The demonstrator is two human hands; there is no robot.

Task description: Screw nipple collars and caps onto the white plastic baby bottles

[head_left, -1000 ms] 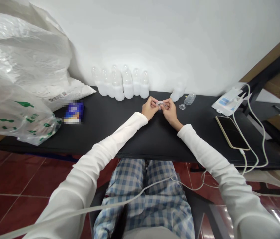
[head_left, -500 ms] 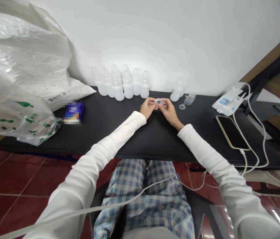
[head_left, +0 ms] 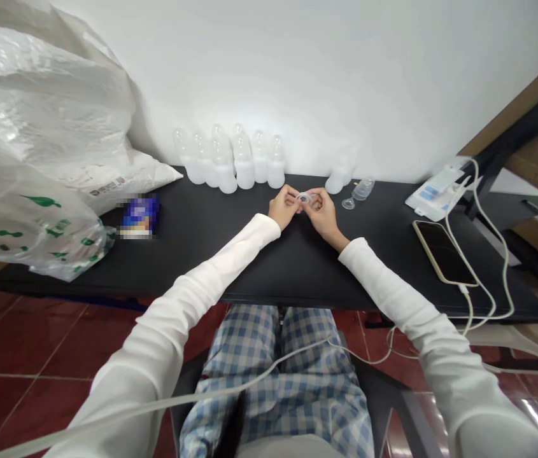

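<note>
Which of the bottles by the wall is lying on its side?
The clear bottle, just right of the right hand, which pinches a small ring with the left hand. The white bottles all stand upright.

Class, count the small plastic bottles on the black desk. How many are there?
10, as far as shows: eight bottles clustered upright at the back, one upright farther right, one clear one lying beside it. The cluster may hide more.
</note>
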